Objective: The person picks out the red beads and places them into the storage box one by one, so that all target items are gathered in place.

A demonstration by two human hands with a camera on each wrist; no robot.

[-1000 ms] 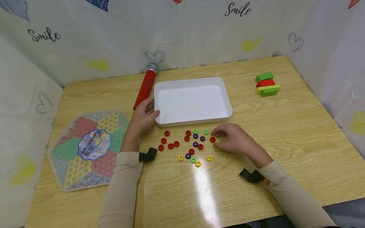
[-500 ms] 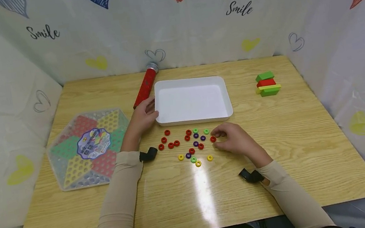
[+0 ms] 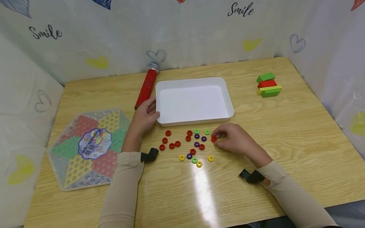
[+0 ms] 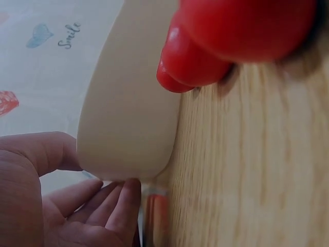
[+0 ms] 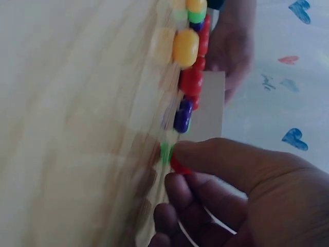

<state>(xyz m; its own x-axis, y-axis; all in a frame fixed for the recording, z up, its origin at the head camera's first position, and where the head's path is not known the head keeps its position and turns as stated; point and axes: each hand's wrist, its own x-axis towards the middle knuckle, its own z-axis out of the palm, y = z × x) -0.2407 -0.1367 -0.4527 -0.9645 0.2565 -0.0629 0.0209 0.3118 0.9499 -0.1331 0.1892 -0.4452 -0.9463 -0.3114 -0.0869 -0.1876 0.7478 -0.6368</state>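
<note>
My left hand point(image 3: 143, 117) grips the left end of a shallow white tray point(image 3: 194, 100), thumb at the rim and fingers against the outer wall in the left wrist view. Between thumb and fingertips, my right hand point(image 3: 233, 138) pinches a red bead point(image 5: 178, 162), close over the table at the right of the scattered beads. Several loose ring-shaped beads lie in front of the tray: red beads point(image 3: 172, 146) mostly to the left, purple beads point(image 3: 197, 144) and green beads point(image 3: 207, 132) nearer the right hand, yellow beads point(image 3: 199, 164) toward the front.
A hexagonal game board point(image 3: 86, 151) in clear plastic lies at the left. Behind the left hand is a red tube with a silvery end point(image 3: 146, 88). Stacked green, red and yellow blocks point(image 3: 268, 85) stand at the right back. Printed sheeting point(image 3: 171, 33) encloses the wooden table point(image 3: 297, 160).
My right fingertips have closed on the red bead, which lay between them on the table before. The left hand stays at the tray, and the other beads keep their places.
</note>
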